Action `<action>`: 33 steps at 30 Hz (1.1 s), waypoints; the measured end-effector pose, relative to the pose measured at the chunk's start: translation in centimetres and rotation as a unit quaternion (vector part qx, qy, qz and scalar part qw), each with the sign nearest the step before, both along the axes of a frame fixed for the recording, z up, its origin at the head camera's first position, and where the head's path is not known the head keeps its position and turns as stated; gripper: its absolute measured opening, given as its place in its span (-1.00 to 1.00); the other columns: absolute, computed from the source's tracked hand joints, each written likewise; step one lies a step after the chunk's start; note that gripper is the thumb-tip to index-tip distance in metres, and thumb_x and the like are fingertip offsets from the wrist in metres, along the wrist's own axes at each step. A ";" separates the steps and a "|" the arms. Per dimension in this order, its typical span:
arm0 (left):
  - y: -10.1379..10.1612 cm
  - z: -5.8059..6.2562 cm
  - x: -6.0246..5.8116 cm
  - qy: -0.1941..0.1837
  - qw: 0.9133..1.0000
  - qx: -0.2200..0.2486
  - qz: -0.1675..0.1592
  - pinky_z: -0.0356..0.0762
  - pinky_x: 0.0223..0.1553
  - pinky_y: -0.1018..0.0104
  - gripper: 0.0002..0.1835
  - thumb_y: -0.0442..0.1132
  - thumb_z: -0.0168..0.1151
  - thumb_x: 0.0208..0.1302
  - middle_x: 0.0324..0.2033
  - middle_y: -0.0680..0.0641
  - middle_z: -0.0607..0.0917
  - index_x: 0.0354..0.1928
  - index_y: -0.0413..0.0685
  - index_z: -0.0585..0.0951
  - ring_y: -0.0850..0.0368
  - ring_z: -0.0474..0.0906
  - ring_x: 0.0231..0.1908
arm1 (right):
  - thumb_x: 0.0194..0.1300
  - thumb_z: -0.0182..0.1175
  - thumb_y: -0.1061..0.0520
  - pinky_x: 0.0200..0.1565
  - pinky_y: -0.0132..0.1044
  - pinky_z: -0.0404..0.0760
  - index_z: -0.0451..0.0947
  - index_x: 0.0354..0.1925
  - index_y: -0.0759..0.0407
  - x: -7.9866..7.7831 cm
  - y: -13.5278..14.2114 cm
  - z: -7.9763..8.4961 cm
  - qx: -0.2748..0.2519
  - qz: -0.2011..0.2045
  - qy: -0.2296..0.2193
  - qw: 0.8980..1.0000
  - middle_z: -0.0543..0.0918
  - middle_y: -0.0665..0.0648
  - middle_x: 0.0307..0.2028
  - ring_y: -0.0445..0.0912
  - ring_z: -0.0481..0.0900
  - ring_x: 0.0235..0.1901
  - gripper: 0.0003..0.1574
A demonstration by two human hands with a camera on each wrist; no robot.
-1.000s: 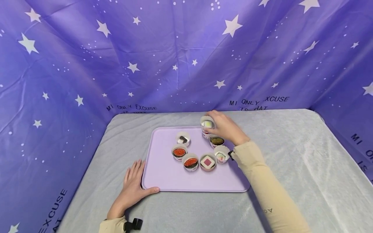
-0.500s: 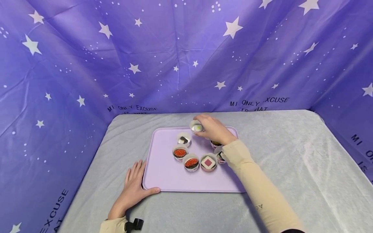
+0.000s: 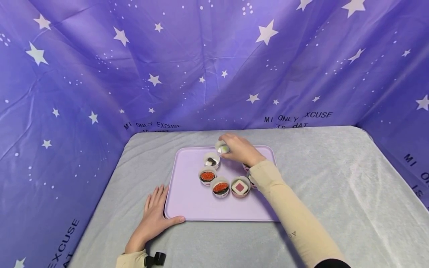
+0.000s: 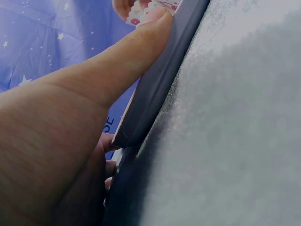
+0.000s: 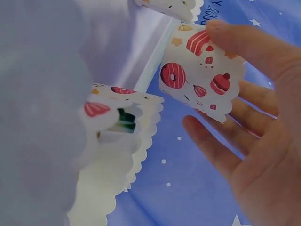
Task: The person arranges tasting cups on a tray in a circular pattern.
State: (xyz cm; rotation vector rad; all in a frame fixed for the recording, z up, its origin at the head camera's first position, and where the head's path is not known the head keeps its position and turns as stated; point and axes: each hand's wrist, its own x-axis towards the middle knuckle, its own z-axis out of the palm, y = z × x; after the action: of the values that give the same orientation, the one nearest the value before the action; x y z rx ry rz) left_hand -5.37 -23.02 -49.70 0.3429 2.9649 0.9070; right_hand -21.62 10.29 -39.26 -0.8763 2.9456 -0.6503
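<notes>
My right hand grips a scalloped paper cup at the far edge of the lilac tray. A white and pale green sushi piece lies in this cup. The right wrist view shows sweets printed on the cup's wall, with thumb and fingers on opposite sides. Just nearer stands a cup with a white, black-banded piece. My left hand lies with spread fingers at the tray's near left corner, its thumb along the near rim.
Two cups with orange-red topped sushi, one left and one nearer, stand mid-tray. Beside them is a cup with a pink-centred square piece. My right arm partly hides further cups. Grey cloth surrounds the tray; a purple curtain hangs behind.
My right hand has carried the cup left along the tray's far edge, beside the cup with the black-banded piece. My left hand stays in place at the corner.
</notes>
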 end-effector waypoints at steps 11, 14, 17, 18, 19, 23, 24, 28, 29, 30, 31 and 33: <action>0.0 -0.1 0.2 0.001 1.000 -0.003 0.006 -0.31 0.42 -0.30 0.31 0.38 0.46 -0.11 0.52 -0.35 0.04 0.55 -0.18 0.07 -0.33 -0.21 0.52 | 0.17 0.44 0.05 0.39 0.05 0.32 0.38 0.32 0.30 -0.5 -0.4 -0.7 0.032 -0.003 -0.026 0.999 0.47 0.28 0.31 0.16 0.40 0.33 -0.16; -0.1 -0.3 0.3 0.004 1.000 -0.005 0.007 -0.31 0.42 -0.29 0.31 0.38 0.46 -0.11 0.52 -0.34 0.04 0.55 -0.18 0.07 -0.33 -0.20 0.52 | 0.16 0.45 0.05 0.41 0.04 0.29 0.37 0.34 0.30 -0.4 -0.5 -0.7 0.043 -0.002 -0.029 0.999 0.45 0.29 0.32 0.16 0.38 0.34 -0.13; -0.1 -0.2 0.3 0.006 1.000 -0.003 0.007 -0.32 0.43 -0.29 0.31 0.37 0.47 -0.12 0.52 -0.34 0.04 0.54 -0.19 0.08 -0.33 -0.20 0.52 | 0.16 0.45 0.05 0.41 0.03 0.29 0.35 0.35 0.30 -0.4 -0.5 -0.6 0.055 -0.001 -0.030 0.998 0.45 0.30 0.32 0.16 0.38 0.34 -0.12; -0.1 -0.1 0.3 0.007 1.000 -0.003 0.008 -0.32 0.43 -0.28 0.31 0.37 0.47 -0.12 0.52 -0.34 0.05 0.54 -0.20 0.08 -0.32 -0.20 0.52 | 0.16 0.45 0.05 0.40 0.03 0.30 0.35 0.35 0.30 -0.4 -0.5 -0.6 0.058 0.000 -0.030 0.998 0.45 0.30 0.31 0.16 0.39 0.33 -0.12; -0.1 -0.1 0.3 0.006 1.000 -0.002 0.008 -0.33 0.43 -0.28 0.31 0.37 0.48 -0.12 0.52 -0.35 0.05 0.54 -0.20 0.08 -0.32 -0.20 0.52 | 0.16 0.45 0.06 0.40 0.03 0.31 0.35 0.35 0.30 -0.3 -0.5 -0.5 0.061 0.001 -0.030 0.998 0.46 0.30 0.31 0.16 0.40 0.33 -0.12; -0.1 0.1 0.3 0.001 1.000 -0.002 0.006 -0.32 0.42 -0.29 0.31 0.37 0.47 -0.11 0.51 -0.35 0.04 0.54 -0.20 0.08 -0.33 -0.20 0.52 | 0.18 0.44 0.08 0.37 0.02 0.36 0.37 0.34 0.29 -0.3 -0.5 -0.4 0.056 0.001 -0.032 0.998 0.47 0.29 0.28 0.14 0.43 0.30 -0.17; -0.1 0.1 0.2 0.000 1.000 -0.002 0.006 -0.32 0.42 -0.30 0.31 0.37 0.47 -0.11 0.52 -0.35 0.04 0.54 -0.20 0.08 -0.33 -0.20 0.52 | 0.18 0.44 0.07 0.36 0.02 0.37 0.38 0.33 0.28 -0.3 -0.5 -0.4 0.055 0.001 -0.033 0.998 0.47 0.29 0.28 0.14 0.43 0.29 -0.17; -0.1 0.1 0.1 -0.003 1.000 0.000 0.006 -0.33 0.43 -0.29 0.31 0.37 0.47 -0.11 0.52 -0.34 0.03 0.54 -0.19 0.07 -0.32 -0.21 0.52 | 0.20 0.43 0.06 0.36 0.03 0.37 0.38 0.33 0.27 -0.3 -0.2 -0.1 0.051 0.001 -0.031 0.998 0.45 0.28 0.30 0.14 0.42 0.30 -0.19; -0.1 0.1 0.0 -0.002 1.000 0.000 0.006 -0.33 0.43 -0.29 0.31 0.37 0.47 -0.11 0.52 -0.34 0.03 0.54 -0.19 0.07 -0.32 -0.21 0.52 | 0.20 0.43 0.06 0.36 0.03 0.37 0.38 0.33 0.27 -0.3 -0.1 0.0 0.051 0.002 -0.029 0.998 0.45 0.28 0.30 0.14 0.41 0.31 -0.19; 0.0 0.1 0.0 -0.001 1.000 0.002 0.006 -0.34 0.43 -0.29 0.31 0.36 0.47 -0.11 0.52 -0.34 0.03 0.54 -0.19 0.08 -0.32 -0.21 0.52 | 0.20 0.43 0.05 0.36 0.03 0.37 0.39 0.33 0.27 -0.3 0.0 0.0 0.053 0.002 -0.028 0.998 0.45 0.28 0.30 0.14 0.41 0.31 -0.19; 0.0 0.1 -0.1 0.000 1.000 0.003 0.005 -0.34 0.43 -0.29 0.31 0.36 0.47 -0.11 0.52 -0.34 0.03 0.54 -0.19 0.08 -0.32 -0.21 0.52 | 0.20 0.42 0.05 0.37 0.03 0.36 0.39 0.33 0.27 -0.3 0.1 0.1 0.054 0.001 -0.027 0.998 0.45 0.28 0.30 0.14 0.40 0.31 -0.19; 0.1 0.2 -0.1 0.001 1.000 0.005 0.004 -0.34 0.43 -0.29 0.31 0.36 0.48 -0.12 0.52 -0.34 0.03 0.54 -0.20 0.08 -0.33 -0.21 0.52 | 0.21 0.41 0.04 0.37 0.03 0.36 0.39 0.32 0.27 -0.2 0.2 0.2 0.060 0.002 -0.027 0.998 0.45 0.28 0.30 0.14 0.40 0.32 -0.20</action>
State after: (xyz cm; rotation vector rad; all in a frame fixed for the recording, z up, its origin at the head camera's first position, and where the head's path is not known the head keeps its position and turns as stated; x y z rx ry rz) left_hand -5.49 -22.95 -49.53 0.3323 2.9682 0.9219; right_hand -21.79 10.50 -39.03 -0.8389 2.8987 -0.4843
